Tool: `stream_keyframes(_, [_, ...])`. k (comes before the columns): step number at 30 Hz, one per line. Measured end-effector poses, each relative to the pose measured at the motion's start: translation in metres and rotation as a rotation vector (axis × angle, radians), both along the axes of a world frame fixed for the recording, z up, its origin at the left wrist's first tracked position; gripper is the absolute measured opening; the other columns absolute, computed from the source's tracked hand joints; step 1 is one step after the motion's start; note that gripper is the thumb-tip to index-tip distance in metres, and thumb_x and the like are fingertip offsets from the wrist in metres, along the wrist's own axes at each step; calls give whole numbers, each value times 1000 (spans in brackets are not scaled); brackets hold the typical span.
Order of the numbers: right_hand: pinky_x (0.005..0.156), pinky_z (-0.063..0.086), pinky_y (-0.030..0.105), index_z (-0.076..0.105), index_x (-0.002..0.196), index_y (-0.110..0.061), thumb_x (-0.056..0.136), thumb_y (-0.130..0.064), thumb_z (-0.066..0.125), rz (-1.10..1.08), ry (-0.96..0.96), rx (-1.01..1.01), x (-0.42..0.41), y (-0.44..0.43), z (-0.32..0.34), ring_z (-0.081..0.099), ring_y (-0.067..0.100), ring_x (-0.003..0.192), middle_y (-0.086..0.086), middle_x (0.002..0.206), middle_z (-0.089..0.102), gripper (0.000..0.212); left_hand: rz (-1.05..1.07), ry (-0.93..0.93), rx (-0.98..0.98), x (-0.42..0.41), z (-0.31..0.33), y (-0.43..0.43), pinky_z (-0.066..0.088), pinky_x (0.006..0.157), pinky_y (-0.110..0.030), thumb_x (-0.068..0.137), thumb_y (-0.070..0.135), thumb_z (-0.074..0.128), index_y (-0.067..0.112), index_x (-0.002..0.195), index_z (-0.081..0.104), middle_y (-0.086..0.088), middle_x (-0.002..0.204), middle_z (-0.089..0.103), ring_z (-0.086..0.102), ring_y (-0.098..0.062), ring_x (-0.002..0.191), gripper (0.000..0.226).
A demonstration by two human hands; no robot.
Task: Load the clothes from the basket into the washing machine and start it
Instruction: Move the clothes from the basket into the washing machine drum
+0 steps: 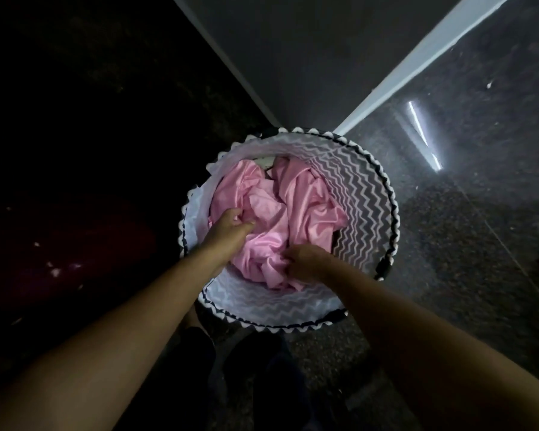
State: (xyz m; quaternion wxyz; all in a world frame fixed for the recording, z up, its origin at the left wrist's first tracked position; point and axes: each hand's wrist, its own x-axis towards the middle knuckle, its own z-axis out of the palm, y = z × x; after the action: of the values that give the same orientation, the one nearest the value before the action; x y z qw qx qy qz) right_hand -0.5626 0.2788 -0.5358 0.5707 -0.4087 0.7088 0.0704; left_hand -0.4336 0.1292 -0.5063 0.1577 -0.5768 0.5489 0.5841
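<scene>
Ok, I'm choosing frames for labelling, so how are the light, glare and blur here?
Head view: dim overall, left side nearly black; only the cloth and basket are well lit. Head view again: a glare streak on the glossy floor at right, wide-angle bending along the arms, and slight softness on the left hand and right hand gripping the cloth.

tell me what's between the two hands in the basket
Only bunched pink cloth: in the head view it fills the stretch between the left hand and the right hand, both gripping its folds inside the basket.
</scene>
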Motion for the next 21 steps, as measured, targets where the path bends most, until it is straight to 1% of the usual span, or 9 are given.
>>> stream_keyframes(2, [100, 48, 31, 64, 132, -11, 97, -25, 63, -232, -59, -175, -12, -1, 20, 63, 30, 118, 14, 131, 64, 38, 17, 11, 17, 0, 11, 0, 50, 101, -43, 95, 35, 61, 25, 147, 45, 1, 130, 57, 59, -25, 116, 55])
stream_keyframes(5, [81, 52, 19, 70, 116, -3, 92, -15, 54, -869, -74, -501, -32, -5, 63, 65, 12, 94, 10, 113, 70, 31, 45, 22, 7, 0, 22, -1, 49, 105, -45, 94, 39, 57, 28, 148, 44, -1, 139, 57, 59, -25, 119, 57])
stream_keyframes(7, [79, 54, 26, 71, 111, -7, 90, -13, 52, -1210, -116, -531, -36, -9, 88, 67, 11, 87, 4, 102, 74, 28, 75, 57, -6, -1, 30, 0, 51, 98, -37, 96, 23, 58, 26, 149, 43, -5, 137, 59, 61, -21, 112, 56])
stream_keyframes(9, [73, 51, 29, 71, 105, -9, 85, -18, 56, -1129, -221, -423, -34, -17, 109, 66, 14, 83, 1, 89, 74, 26, 5, 81, -32, 0, 39, 0, 54, 94, -36, 82, 10, 66, 30, 150, 39, -4, 132, 61, 62, -21, 108, 75])
stream_keyframes(11, [69, 49, 21, 69, 97, -14, 89, -6, 55, -1001, -359, -322, -29, -20, 129, 65, 8, 75, -5, 75, 74, 18, -170, 84, -59, 3, 48, 1, 55, 98, -44, 61, 19, 71, 43, 150, 28, -5, 135, 59, 62, -27, 114, 101])
stream_keyframes(14, [74, 53, 23, 70, 94, -16, 92, 0, 51, -1207, -345, -461, -35, -21, 147, 70, 9, 79, 0, 87, 77, 25, -338, 118, -57, 7, 66, 4, 46, 110, -43, 62, 15, 79, 45, 157, 3, -2, 162, 31, 45, -26, 138, 125])
stream_keyframes(17, [75, 54, 22, 72, 94, -15, 89, -3, 56, -1063, -460, -451, -31, -18, 173, 70, 8, 83, -7, 86, 76, 21, -379, 201, -100, 7, 91, 9, 41, 115, -44, 54, 24, 90, 41, 158, -10, 0, 163, 23, 35, -26, 146, 145])
stream_keyframes(19, [76, 50, 24, 72, 90, -13, 84, -3, 58, -1037, -526, -449, -20, -17, 193, 65, 11, 80, -5, 83, 72, 18, -413, 229, -130, 2, 110, 12, 27, 123, -40, 50, 28, 97, 27, 161, -9, -2, 166, 16, 18, -22, 153, 153])
stream_keyframes(21, [82, 47, 31, 71, 95, -6, 76, -9, 62, -1148, -617, -455, -14, -15, 216, 61, 18, 85, 3, 87, 68, 22, -369, 249, -178, -4, 137, 14, 28, 119, -32, 55, 35, 97, 21, 161, 12, -3, 162, 29, 27, -20, 150, 137])
